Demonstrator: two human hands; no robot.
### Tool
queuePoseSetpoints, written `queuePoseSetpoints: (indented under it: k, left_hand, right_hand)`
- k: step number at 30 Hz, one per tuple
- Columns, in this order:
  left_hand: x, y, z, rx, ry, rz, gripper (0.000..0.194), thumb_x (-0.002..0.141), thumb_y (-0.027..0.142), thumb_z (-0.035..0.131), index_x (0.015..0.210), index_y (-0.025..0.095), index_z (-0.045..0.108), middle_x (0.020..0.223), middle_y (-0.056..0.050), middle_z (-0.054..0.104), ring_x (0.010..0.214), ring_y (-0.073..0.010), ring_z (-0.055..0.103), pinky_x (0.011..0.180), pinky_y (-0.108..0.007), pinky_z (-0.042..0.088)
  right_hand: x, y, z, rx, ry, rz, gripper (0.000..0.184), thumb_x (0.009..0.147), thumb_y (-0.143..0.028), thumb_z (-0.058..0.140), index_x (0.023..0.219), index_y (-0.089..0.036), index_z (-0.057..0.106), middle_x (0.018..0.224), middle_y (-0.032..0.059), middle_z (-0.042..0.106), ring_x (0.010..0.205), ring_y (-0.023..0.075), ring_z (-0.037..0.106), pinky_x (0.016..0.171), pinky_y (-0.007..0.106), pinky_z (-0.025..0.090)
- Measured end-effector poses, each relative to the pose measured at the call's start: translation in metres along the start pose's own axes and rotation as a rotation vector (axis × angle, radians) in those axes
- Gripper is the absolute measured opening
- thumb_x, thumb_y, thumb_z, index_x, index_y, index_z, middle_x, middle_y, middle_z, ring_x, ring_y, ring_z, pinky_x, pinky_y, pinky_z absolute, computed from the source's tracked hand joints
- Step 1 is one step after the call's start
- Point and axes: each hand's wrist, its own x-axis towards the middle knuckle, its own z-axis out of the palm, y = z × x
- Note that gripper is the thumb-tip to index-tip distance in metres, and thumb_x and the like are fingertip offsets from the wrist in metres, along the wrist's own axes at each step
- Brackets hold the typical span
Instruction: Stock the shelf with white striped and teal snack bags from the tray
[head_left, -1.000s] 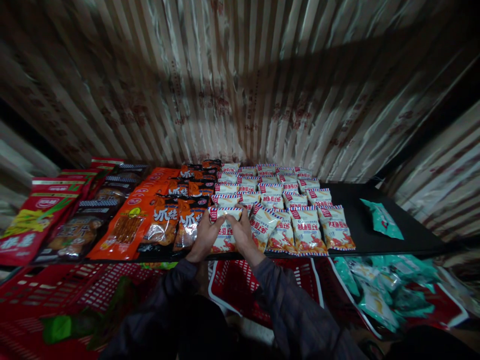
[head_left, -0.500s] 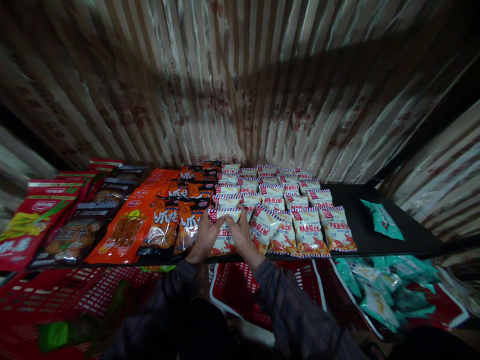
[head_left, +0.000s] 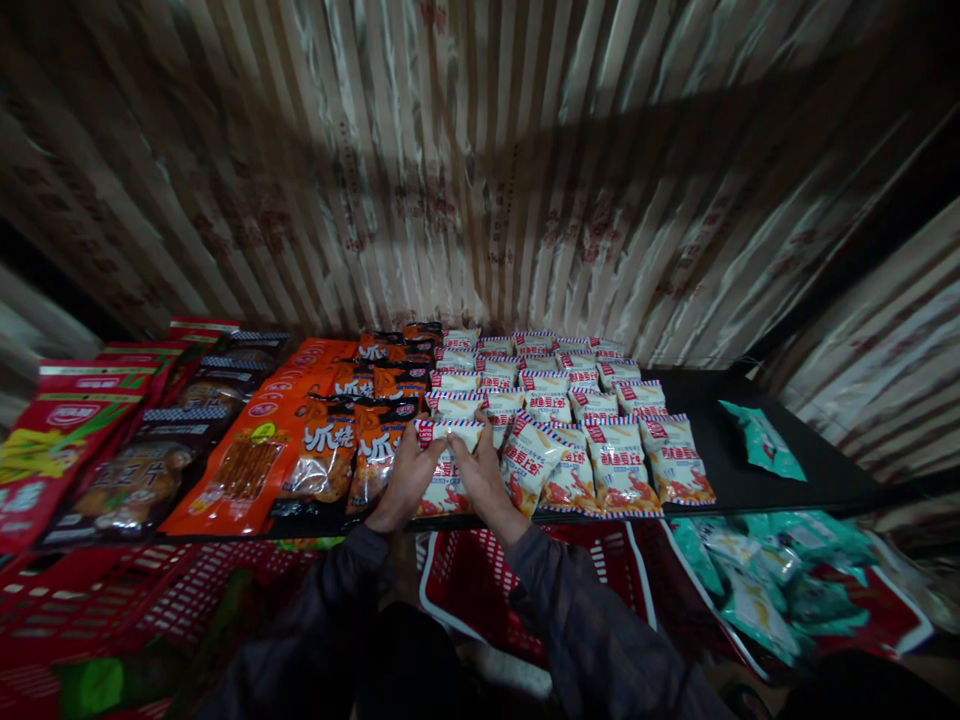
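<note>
Both hands hold one white snack bag with red lettering and a striped edge, at the front edge of the black shelf. My left hand is closed on its left side and my right hand on its right, thumbs on the upper front. Rows of matching white bags lie behind and to the right. One of them, a tilted white bag, leans over its neighbour just right of my right hand. Orange and black snack bags stand close on the left.
Further left are an orange bag, brown bags and red bags. A teal bag lies at the shelf's right. Below are a red basket, a basket of teal bags and another red basket. Corrugated sheeting rises behind.
The view has shifted slightly, and the bags at far left appear a little lower and further left. Both hands keep the same hold on the snack bag.
</note>
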Motion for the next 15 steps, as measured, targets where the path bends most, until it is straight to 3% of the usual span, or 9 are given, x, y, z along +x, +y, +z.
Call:
queuePoseSetpoints:
  k: [7,15]
  left_hand:
    - [-0.002,0.006,0.001,-0.034,-0.04,-0.017,0.05,0.075,0.028,0.064,0.123,0.019,0.054,0.111,-0.008,0.069,0.109,-0.0248,0.064,0.098,-0.042,0.049]
    - [0.0,-0.003,0.0,0.08,0.01,0.021,0.049,0.079,0.025,0.061,0.127,0.021,0.052,0.116,-0.009,0.067,0.118,-0.0256,0.058,0.105,-0.044,0.043]
  right_hand:
    - [0.0,-0.007,0.003,0.001,-0.008,0.019,0.061,0.078,-0.04,0.065,0.133,-0.022,0.045,0.124,0.0088,0.065,0.114,0.0235,0.062,0.105,0.041,0.044]
    - [-0.001,-0.009,0.004,-0.002,-0.018,0.006,0.058,0.077,-0.04,0.063,0.13,-0.022,0.047,0.133,0.0087,0.06,0.123,0.0235,0.056,0.112,0.041,0.038]
